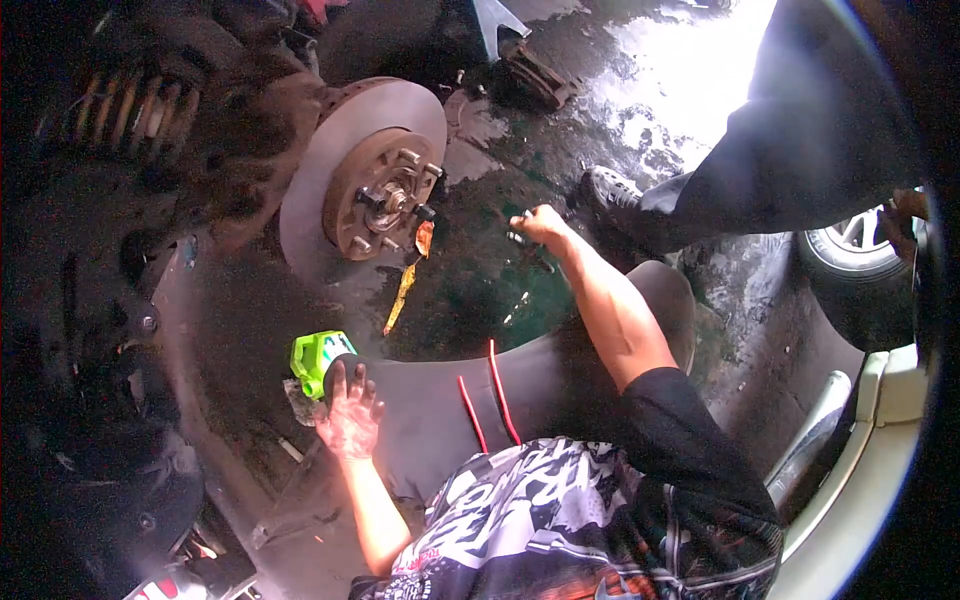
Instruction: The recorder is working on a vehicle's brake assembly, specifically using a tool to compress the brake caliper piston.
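Observation:
My left hand is turned palm up over my thigh, dirty, its fingers spread and holding nothing. Just beyond its fingertips stands a bright green plastic container. Out over the dark floor, my right hand has its fingers curled closed; whatever they may hold is too small to make out. Left of that hand is a brake disc on a rusty hub with several wheel studs. A yellow-orange strip shows below the hub.
A coil spring and dark suspension parts fill the left. A rusty metal part lies on the wet floor beyond the disc. Another person's leg and shoe are at right, near a wheel and a pale vehicle panel.

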`<state>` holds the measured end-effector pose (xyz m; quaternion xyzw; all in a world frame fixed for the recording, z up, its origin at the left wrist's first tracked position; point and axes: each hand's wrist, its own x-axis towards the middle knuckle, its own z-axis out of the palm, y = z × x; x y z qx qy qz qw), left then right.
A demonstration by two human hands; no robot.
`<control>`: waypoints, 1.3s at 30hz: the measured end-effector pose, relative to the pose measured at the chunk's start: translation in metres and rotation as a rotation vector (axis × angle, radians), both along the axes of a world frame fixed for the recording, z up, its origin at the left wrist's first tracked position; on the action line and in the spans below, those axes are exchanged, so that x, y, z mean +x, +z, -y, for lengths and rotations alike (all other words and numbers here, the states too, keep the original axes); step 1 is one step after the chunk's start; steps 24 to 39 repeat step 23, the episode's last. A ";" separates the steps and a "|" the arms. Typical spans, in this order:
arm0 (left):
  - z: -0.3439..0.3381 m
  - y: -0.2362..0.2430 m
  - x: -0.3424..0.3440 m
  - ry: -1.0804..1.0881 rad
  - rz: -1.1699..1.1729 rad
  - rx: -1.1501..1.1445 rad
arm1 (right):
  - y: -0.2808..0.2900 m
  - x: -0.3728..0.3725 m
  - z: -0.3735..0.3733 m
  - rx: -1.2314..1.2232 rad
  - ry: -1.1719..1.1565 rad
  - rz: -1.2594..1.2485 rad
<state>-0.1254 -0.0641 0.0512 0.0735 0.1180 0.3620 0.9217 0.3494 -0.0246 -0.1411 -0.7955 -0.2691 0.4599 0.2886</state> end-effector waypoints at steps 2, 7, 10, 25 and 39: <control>0.003 0.003 -0.009 0.025 -0.014 0.008 | 0.044 -0.001 -0.017 0.146 -0.200 -0.229; -0.002 -0.004 -0.007 0.029 -0.050 0.027 | 0.151 0.076 -0.020 0.710 -0.759 -0.969; -0.002 -0.004 -0.021 0.044 -0.118 0.028 | 0.196 0.115 -0.029 1.008 -0.826 -1.186; 0.000 0.001 -0.023 0.137 -0.534 0.007 | 0.323 0.106 0.012 1.319 -1.489 -1.579; 0.000 0.001 -0.023 0.137 -0.534 0.007 | 0.323 0.106 0.012 1.319 -1.489 -1.579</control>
